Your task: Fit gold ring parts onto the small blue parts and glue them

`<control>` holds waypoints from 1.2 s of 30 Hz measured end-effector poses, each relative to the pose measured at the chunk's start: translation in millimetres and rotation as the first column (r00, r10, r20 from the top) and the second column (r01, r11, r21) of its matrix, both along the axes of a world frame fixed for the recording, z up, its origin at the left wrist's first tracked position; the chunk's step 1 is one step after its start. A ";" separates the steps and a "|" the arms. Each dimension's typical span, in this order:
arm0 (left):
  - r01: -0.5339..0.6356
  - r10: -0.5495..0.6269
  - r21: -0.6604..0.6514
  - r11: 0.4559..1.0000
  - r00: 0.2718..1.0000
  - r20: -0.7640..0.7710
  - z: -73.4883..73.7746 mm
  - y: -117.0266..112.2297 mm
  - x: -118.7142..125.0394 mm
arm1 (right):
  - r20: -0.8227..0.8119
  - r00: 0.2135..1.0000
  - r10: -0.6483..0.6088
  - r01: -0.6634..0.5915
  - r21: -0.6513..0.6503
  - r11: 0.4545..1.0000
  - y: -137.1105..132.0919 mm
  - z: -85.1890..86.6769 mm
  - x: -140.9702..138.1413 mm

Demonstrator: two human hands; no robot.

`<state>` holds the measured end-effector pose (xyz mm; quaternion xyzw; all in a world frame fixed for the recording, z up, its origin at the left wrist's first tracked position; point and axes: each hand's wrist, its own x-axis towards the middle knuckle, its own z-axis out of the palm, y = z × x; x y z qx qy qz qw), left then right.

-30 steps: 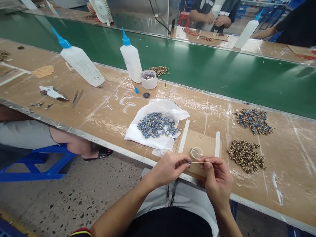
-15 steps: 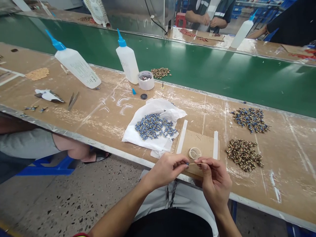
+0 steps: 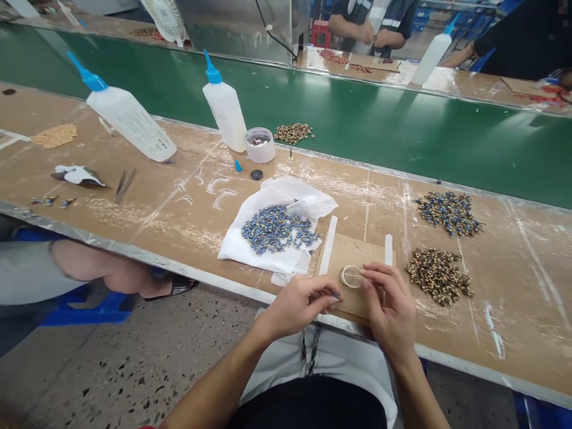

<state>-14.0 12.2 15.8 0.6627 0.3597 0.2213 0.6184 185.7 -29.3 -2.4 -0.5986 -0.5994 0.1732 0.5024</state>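
My left hand [image 3: 297, 304] is closed in a pinch on a small blue part [image 3: 336, 296] just above the table's front edge. Only a bit of that part shows past the fingertips. To its right, my right hand [image 3: 393, 304] pinches a thin stick [image 3: 357, 274], whose far end reaches over a small round dish [image 3: 343, 280]. Whether the stick's tip touches the dish's contents I cannot tell. Under the dish lies a piece of cardboard [image 3: 357, 250] with white tape strips. Left of it, many small blue parts [image 3: 272, 229] lie on a white cloth or paper [image 3: 232, 244].
Two piles of small parts, blue-and-gold [image 3: 448, 213] and gold-brown [image 3: 438, 277], sit at right. Behind are two blue-capped bottles [image 3: 226, 113] [image 3: 134, 125], a tape roll [image 3: 260, 149] and a green belt [image 3: 357, 113]. Tweezers [image 3: 124, 186] lie at left. A co-worker's hands [image 3: 375, 34] show across.
My right hand has moved the thin stick away from the blue part and over the dish. My left hand still pinches the blue part. The view has shifted slightly.
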 end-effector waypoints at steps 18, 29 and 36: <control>-0.003 0.004 0.036 0.999 0.999 -0.043 -5.6 6.0 -0.7 | 0.388 0.888 -0.248 0.330 -0.161 0.930 -62.7 -18.7 142.6; -0.056 0.075 0.174 0.983 0.991 -0.110 -1.4 -0.5 4.7 | 0.553 0.834 0.003 0.137 -0.213 0.967 -40.7 -6.3 166.3; -0.079 0.096 0.181 0.980 0.991 -0.092 -2.0 -4.0 5.0 | 0.575 0.806 -0.145 0.216 -0.057 0.975 -44.9 -11.9 159.0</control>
